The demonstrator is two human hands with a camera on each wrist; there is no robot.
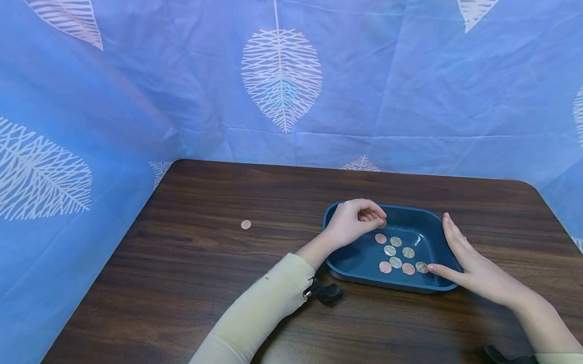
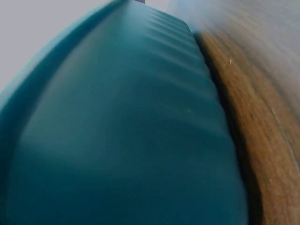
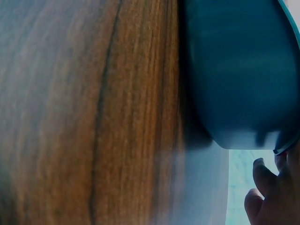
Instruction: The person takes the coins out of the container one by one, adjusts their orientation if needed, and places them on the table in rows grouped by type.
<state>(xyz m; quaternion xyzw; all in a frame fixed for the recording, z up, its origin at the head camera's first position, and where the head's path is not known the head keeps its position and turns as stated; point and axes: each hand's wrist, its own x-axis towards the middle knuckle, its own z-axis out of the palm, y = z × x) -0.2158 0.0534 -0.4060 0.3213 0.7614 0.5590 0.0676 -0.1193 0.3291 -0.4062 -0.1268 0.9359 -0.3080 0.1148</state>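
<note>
My left hand (image 1: 354, 221) reaches over the left side of a dark blue tray (image 1: 346, 266). Its thumb and fingers pinch a coppery coin (image 1: 382, 222), partly hidden by the fingertips. Below that hand, several coins lie flat on the tray's floor: some coppery, like one coin (image 1: 385, 267), others duller and silvery, like another coin (image 1: 395, 241). At the tray's right end rests my right hand (image 1: 478, 266), fingers straight along the rim. The thumb stretches over the front right corner, its tip beside a silvery coin (image 1: 421, 267); contact there is unclear.
A single coppery coin (image 1: 246, 224) lies on the brown wooden table (image 1: 187, 262), left of the tray. Blue cloth (image 1: 194, 72) with white leaf prints hangs behind and beside the table. Both wrist views mostly show the tray's outer wall (image 2: 126, 117) and wood.
</note>
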